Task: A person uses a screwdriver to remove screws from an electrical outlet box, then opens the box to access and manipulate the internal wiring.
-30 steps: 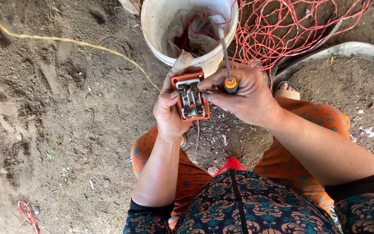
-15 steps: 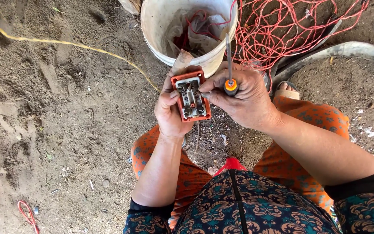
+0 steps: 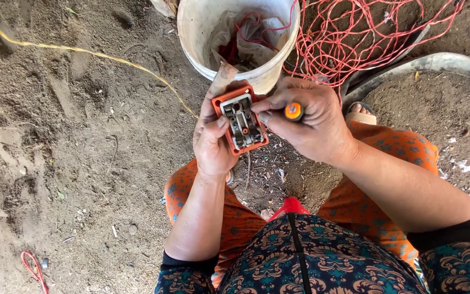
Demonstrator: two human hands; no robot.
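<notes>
1. Nearest the camera is one patterned dark garment (image 3: 322, 261) over two knees in orange patterned trousers (image 3: 387, 158); one small red piece (image 3: 292, 206) lies between them
2. Two bare hands meet just above the knees. The left hand (image 3: 213, 144) is closed around one orange switch box (image 3: 241, 120), its open face turned up with grey metal parts showing inside
3. The right hand (image 3: 314, 120) is curled tight on one screwdriver with an orange handle (image 3: 294, 111); only the handle end shows, and the shaft is hidden by the fingers, so where the tip sits cannot be told
4. One sandalled foot (image 3: 359, 111) peeks out just past the right hand
5. Beyond the hands stands one white bucket (image 3: 202, 38) holding red wire and pale cloth; the box overlaps its near rim
6. Right of the bucket lie one tangle of red wire (image 3: 365, 38) and one grey hose (image 3: 441, 62)
7. Across the dirt on the left run one yellow cord (image 3: 82, 50) and, near the bottom edge, one short red wire scrap (image 3: 31, 267)
</notes>
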